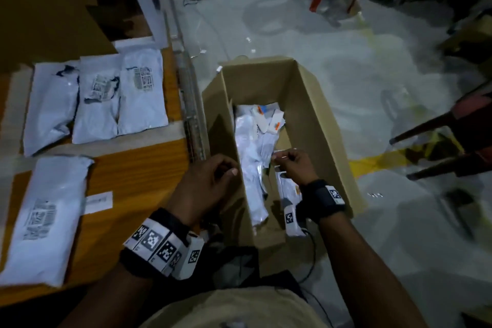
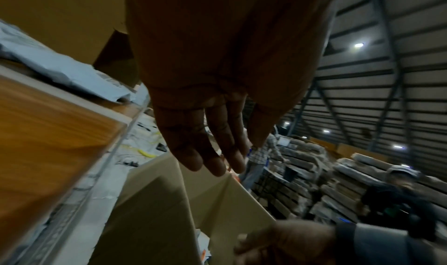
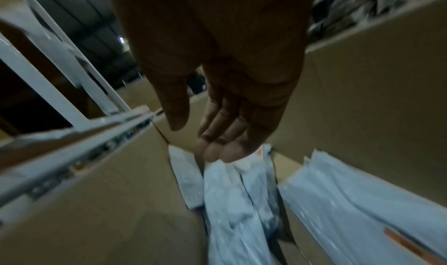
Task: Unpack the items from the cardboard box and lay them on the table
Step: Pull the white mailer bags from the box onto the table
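Orange-brown wooden tabletop (image 1: 138,168) at left carries four grey plastic mailer packets (image 1: 95,104). Beside it, on grey concrete floor (image 1: 372,74), stands the open brown cardboard box (image 1: 314,104) holding more white packets (image 1: 253,157). Left hand (image 1: 210,181) hovers loosely curled, empty; right hand (image 1: 292,165), fingers (image 3: 217,150) relaxed, touches packets inside.

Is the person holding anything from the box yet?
No. Both the left hand and right hand hover empty over the brown cardboard box, above white plastic packets.
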### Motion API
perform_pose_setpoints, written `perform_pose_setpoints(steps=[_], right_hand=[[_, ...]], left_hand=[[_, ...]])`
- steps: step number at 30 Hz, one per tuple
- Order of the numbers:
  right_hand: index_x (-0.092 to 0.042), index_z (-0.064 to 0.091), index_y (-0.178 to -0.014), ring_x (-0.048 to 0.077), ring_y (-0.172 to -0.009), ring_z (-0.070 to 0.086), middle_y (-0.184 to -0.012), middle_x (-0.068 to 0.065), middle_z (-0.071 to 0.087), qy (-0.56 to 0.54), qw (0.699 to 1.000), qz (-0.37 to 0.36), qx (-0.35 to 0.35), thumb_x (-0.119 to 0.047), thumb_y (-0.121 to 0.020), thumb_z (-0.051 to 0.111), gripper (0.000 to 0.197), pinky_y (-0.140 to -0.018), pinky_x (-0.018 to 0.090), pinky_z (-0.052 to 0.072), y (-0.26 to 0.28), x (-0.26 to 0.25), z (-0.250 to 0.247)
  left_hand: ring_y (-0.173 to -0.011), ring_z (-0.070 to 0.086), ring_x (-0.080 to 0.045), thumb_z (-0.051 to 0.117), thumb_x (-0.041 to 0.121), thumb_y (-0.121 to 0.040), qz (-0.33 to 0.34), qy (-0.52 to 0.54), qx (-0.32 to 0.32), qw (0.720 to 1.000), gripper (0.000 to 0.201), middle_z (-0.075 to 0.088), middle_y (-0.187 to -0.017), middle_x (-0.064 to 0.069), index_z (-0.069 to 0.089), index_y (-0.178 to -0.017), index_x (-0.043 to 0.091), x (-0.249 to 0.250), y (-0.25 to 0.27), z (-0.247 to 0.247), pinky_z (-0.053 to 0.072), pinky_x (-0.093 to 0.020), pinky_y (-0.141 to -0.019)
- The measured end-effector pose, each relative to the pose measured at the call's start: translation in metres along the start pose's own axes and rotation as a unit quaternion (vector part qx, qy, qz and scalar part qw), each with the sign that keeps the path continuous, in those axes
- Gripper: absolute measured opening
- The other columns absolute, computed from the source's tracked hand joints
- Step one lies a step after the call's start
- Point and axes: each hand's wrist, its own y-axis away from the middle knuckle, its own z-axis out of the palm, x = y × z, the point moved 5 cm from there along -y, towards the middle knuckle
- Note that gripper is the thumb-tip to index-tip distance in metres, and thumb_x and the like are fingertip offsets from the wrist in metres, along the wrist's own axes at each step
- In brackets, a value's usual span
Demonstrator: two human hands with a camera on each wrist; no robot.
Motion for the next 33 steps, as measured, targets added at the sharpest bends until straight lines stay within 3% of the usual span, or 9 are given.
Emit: perform_pose_setpoints(steps=[4, 6, 9, 11, 17, 19, 25, 30, 33], right_hand=[[-0.005, 0.066, -0.079, 0.021, -0.064, 0.061, -0.078, 0.012, 0.068, 0.059, 0.988, 0.127, -0.061, -0.018, -0.090, 0.072, 0.018, -0.065, 0.033, 0.053, -0.083, 0.044, 0.011], [0.001, 0.069, -0.086, 0.026, -0.069, 0.065, -0.084, 0.015, 0.071, 0.103, 0.980, 0.159, -0.063, -0.026, -0.086, 0.076, 0.028, -0.070, 0.038, 0.061, -0.113, 0.064, 0.015], [0.004, 0.062, -0.098, 0.023, -0.080, 0.067, -0.092, 0.017, 0.067, 0.128, 0.980, 0.154, -0.016, -0.037, -0.088, 0.071, 0.043, -0.057, 0.025, 0.059, -0.153, 0.087, 0.019], [0.000, 0.061, -0.106, 0.029, -0.090, 0.071, -0.104, 0.018, 0.070, 0.136, 0.975, 0.172, -0.020, -0.046, -0.081, 0.072, 0.054, -0.071, 0.036, 0.062, -0.175, 0.107, 0.027], [-0.007, 0.069, -0.100, 0.031, -0.103, 0.067, -0.107, 0.017, 0.071, 0.155, 0.978, 0.136, -0.044, -0.028, -0.092, 0.063, 0.024, -0.078, 0.028, 0.048, -0.167, 0.099, 0.022], [-0.006, 0.061, -0.074, 0.029, -0.088, 0.063, -0.083, 0.018, 0.063, 0.083, 0.987, 0.136, -0.025, -0.020, -0.090, 0.063, 0.021, -0.072, 0.032, 0.044, -0.155, 0.089, 0.008], [-0.020, 0.063, -0.080, 0.026, -0.089, 0.063, -0.086, 0.006, 0.065, -0.076, 0.995, 0.067, 0.001, -0.027, -0.085, 0.060, 0.009, -0.093, 0.052, 0.055, -0.096, 0.035, -0.055], [-0.019, 0.046, -0.073, 0.012, -0.069, 0.046, -0.069, -0.006, 0.047, -0.045, 0.985, -0.161, -0.051, -0.001, -0.098, 0.053, 0.032, -0.071, 0.030, 0.041, -0.030, -0.026, -0.087], [-0.028, 0.064, -0.110, -0.002, -0.093, 0.062, -0.097, -0.021, 0.065, 0.136, 0.937, -0.303, -0.103, -0.014, -0.098, 0.058, 0.019, -0.084, 0.018, 0.048, 0.003, -0.051, -0.081]], left_hand=[[-0.092, 0.063, 0.006, 0.061, 0.029, -0.096, -0.071, -0.001, 0.039, 0.997, 0.013, 0.069, -0.095, 0.017, 0.067, -0.107, 0.030, 0.001, -0.020, 0.026, 0.049, -0.017, -0.077], [-0.092, 0.062, 0.008, 0.062, 0.028, -0.096, -0.100, 0.010, 0.053, 0.993, 0.013, 0.069, -0.094, 0.019, 0.067, -0.107, 0.031, 0.001, -0.025, 0.040, 0.047, -0.011, -0.074], [-0.094, 0.064, 0.006, 0.063, 0.026, -0.095, -0.133, 0.035, 0.085, 0.987, 0.014, 0.071, -0.097, 0.017, 0.070, -0.107, 0.028, -0.006, -0.024, 0.055, 0.050, -0.014, -0.077], [-0.094, 0.065, 0.005, 0.064, 0.024, -0.095, -0.155, 0.060, 0.103, 0.981, 0.013, 0.073, -0.097, 0.017, 0.071, -0.106, 0.028, -0.010, -0.019, 0.061, 0.051, -0.012, -0.078], [-0.094, 0.066, 0.002, 0.066, 0.019, -0.093, -0.194, 0.082, 0.127, 0.969, 0.014, 0.073, -0.097, 0.014, 0.072, -0.105, 0.024, -0.017, -0.018, 0.074, 0.052, -0.014, -0.079], [-0.093, 0.066, 0.001, 0.067, 0.019, -0.092, -0.195, 0.103, 0.129, 0.967, 0.014, 0.072, -0.095, 0.017, 0.072, -0.101, 0.028, -0.019, -0.025, 0.080, 0.054, -0.018, -0.080], [-0.094, 0.069, -0.006, 0.065, 0.021, -0.094, -0.200, 0.159, 0.086, 0.963, 0.011, 0.075, -0.096, 0.010, 0.071, -0.095, 0.030, -0.022, -0.058, 0.110, 0.055, -0.030, -0.087], [-0.108, 0.066, -0.027, 0.052, 0.035, -0.100, -0.250, 0.279, 0.045, 0.926, 0.023, 0.071, -0.113, -0.006, 0.067, -0.108, 0.020, 0.002, -0.092, 0.132, 0.051, -0.031, -0.086], [-0.109, 0.068, -0.022, 0.043, 0.059, -0.095, -0.291, 0.383, -0.008, 0.877, 0.040, 0.072, -0.116, 0.001, 0.069, -0.107, 0.031, 0.017, -0.105, 0.141, 0.053, -0.039, -0.095]])
